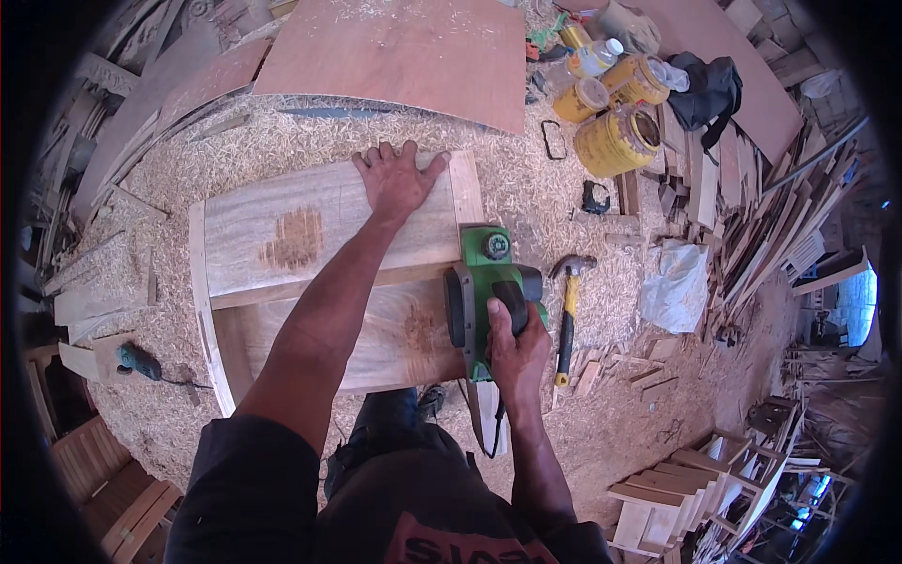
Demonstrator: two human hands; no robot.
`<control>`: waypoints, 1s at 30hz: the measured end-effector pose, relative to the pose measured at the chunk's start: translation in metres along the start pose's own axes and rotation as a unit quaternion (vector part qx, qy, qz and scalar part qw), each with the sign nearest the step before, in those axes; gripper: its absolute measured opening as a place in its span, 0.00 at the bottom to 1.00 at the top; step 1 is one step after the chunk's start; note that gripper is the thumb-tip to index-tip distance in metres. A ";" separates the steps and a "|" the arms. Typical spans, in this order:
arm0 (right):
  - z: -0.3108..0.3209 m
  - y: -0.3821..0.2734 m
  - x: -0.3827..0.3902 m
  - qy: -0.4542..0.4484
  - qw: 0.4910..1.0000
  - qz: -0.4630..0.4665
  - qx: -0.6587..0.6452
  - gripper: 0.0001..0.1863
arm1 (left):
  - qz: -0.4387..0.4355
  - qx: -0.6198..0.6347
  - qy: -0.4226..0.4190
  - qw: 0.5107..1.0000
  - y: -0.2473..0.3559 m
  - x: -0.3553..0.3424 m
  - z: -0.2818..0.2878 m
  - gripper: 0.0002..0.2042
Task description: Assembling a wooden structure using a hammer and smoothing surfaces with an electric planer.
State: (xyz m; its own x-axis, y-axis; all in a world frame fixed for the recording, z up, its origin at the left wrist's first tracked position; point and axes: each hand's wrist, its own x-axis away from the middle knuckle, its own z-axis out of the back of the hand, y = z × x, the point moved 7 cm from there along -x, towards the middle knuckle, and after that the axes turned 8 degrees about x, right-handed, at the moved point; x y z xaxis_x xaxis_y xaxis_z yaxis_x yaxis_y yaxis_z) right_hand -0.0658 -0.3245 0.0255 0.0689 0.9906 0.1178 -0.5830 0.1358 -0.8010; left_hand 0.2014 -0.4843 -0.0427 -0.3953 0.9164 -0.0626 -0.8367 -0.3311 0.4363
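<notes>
Leaving the teal power tool (139, 360) at the far left, well apart from the work, suits you. The wooden frame (404, 274), with its 2 panels (254, 207), lies before you among wood shavings (164, 414); check that it cannot rock. Your left hand (404, 185) is spread wide on the far panel, its grip closed around nothing. Press flat; its thumb reaches near the right rail (465, 183), so it may be safer farther in. The green planer (477, 310) sits along that rail: hold it level and push evenly, tipping neither end. Mind the black cord (497, 428) below it. Your right hand (519, 352) has its grip wrapped around the black handle (508, 303), fingers mostly hidden. Keep your elbow clear of the hammer (568, 320) just beside it.
</notes>
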 end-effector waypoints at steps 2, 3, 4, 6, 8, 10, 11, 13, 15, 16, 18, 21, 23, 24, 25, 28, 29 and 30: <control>-0.010 -0.014 -0.019 -0.003 1.000 0.005 0.002 0.25 | -0.029 -0.003 0.071 0.997 -0.004 -0.001 0.004 0.28; -0.014 -0.020 -0.029 -0.003 1.000 0.007 0.004 0.25 | -0.026 -0.004 0.073 0.997 -0.007 -0.001 0.001 0.28; -0.018 -0.024 -0.039 -0.004 1.000 0.008 0.004 0.25 | -0.035 -0.004 0.089 0.995 -0.006 0.000 0.001 0.24; -0.025 -0.032 -0.059 0.005 1.000 0.030 -0.002 0.26 | -0.043 -0.006 0.104 0.994 -0.007 0.000 0.000 0.20; -0.030 -0.033 -0.081 0.010 0.999 0.037 0.016 0.26 | -0.055 0.013 0.112 0.992 -0.003 0.002 0.001 0.16; -0.042 -0.046 -0.100 -0.018 1.000 0.003 0.016 0.34 | -0.050 0.009 0.107 0.993 -0.009 0.003 0.002 0.17; -0.047 -0.049 -0.112 -0.019 1.000 0.002 0.015 0.34 | -0.050 0.012 0.103 0.993 -0.009 0.002 0.002 0.18; -0.057 -0.057 -0.139 -0.011 1.000 0.015 0.007 0.34 | -0.053 0.020 0.108 0.993 -0.008 0.002 0.002 0.18; -0.065 -0.077 -0.160 -0.013 1.000 0.021 0.012 0.34 | -0.052 0.026 0.108 0.992 -0.013 0.005 0.002 0.18; -0.067 -0.084 -0.169 -0.012 0.999 0.027 0.021 0.35 | -0.052 0.032 0.108 0.992 -0.012 0.005 0.004 0.18; -0.071 -0.084 -0.194 0.004 0.999 0.043 0.019 0.35 | -0.059 0.037 0.111 0.991 -0.003 0.002 0.003 0.19; -0.065 -0.088 -0.194 0.005 0.999 0.051 -0.007 0.35 | -0.071 0.039 0.126 0.989 0.000 -0.001 0.001 0.18; -0.060 -0.083 -0.180 -0.011 0.998 0.044 -0.033 0.35 | -0.070 0.036 0.120 0.990 0.000 -0.002 0.003 0.19; -0.051 -0.074 -0.160 -0.006 0.999 0.035 0.014 0.35 | -0.057 0.030 0.092 0.994 -0.001 -0.005 -0.001 0.20; -0.044 -0.061 -0.136 -0.005 0.998 0.025 0.061 0.34 | -0.039 0.022 0.062 0.997 -0.006 -0.005 -0.005 0.22; -0.015 -0.016 -0.037 -0.030 0.999 -0.031 0.026 0.30 | -0.026 -0.015 0.039 0.999 -0.003 -0.003 0.003 0.30; -0.003 -0.007 0.000 -0.028 0.998 -0.050 0.022 0.28 | -0.027 -0.017 0.036 0.999 -0.004 -0.002 0.005 0.30; 0.006 0.009 0.035 -0.028 0.998 -0.055 0.014 0.25 | -0.021 -0.024 0.030 0.999 -0.006 -0.002 0.008 0.33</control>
State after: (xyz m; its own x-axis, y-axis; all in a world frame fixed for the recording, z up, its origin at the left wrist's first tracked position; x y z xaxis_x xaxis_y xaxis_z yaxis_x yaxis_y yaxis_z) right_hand -0.0736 -0.2891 0.0260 0.0880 0.9675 0.2372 -0.5969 0.2418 -0.7650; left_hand 0.2101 -0.4819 -0.0386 -0.3796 0.9154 -0.1340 -0.8700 -0.3039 0.3883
